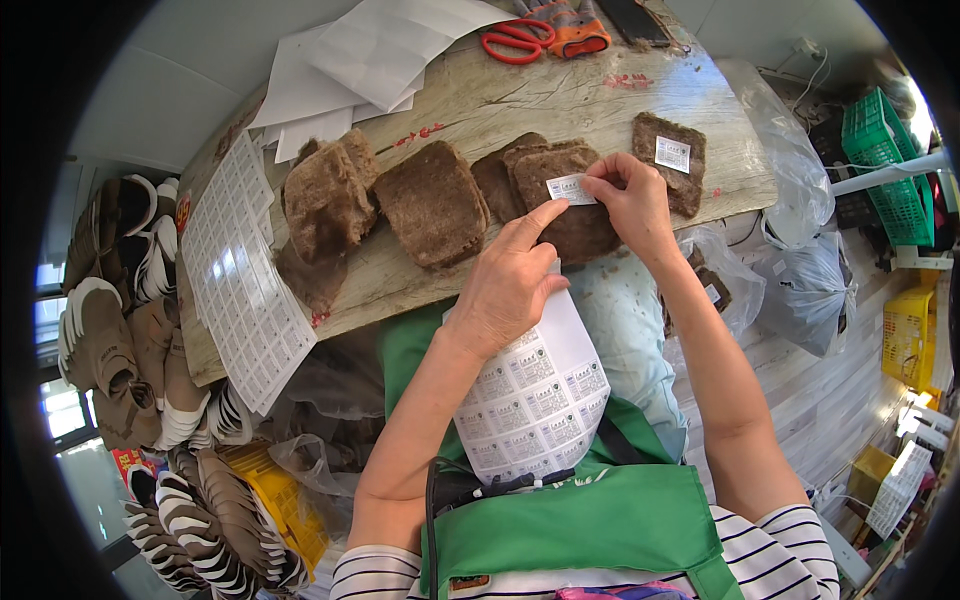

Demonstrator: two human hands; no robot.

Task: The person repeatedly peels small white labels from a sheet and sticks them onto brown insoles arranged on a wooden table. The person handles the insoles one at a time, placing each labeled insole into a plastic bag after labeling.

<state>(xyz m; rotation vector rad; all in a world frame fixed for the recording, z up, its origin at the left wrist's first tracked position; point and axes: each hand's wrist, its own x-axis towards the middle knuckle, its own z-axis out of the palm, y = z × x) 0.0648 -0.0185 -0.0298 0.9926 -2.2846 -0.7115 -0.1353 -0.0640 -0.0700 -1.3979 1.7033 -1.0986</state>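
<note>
My right hand (634, 199) pinches the right end of a small white printed sticker (570, 190) that lies on a brown fibrous pad (536, 169) in a stack. The index fingertip of my left hand (510, 281) touches the sticker's lower left edge. Beneath the left hand a sheet of printed stickers (532, 409) hangs over my lap, its upper part hidden by the hand; the fingers seem to hold it. Farther right on the table lies a pad with a sticker (673, 154) on it. More pads (433, 202) are stacked to the left, beside a loose, ragged pile (326, 199).
Sticker sheets (240, 277) overhang the left table edge (352, 319). White paper (375, 52), red-handled scissors (517, 41), a grey-orange glove (574, 30) and a dark phone (634, 19) lie at the back. Shoe uppers (112, 337) hang left; plastic bags (806, 289) and crates (889, 165) stand right.
</note>
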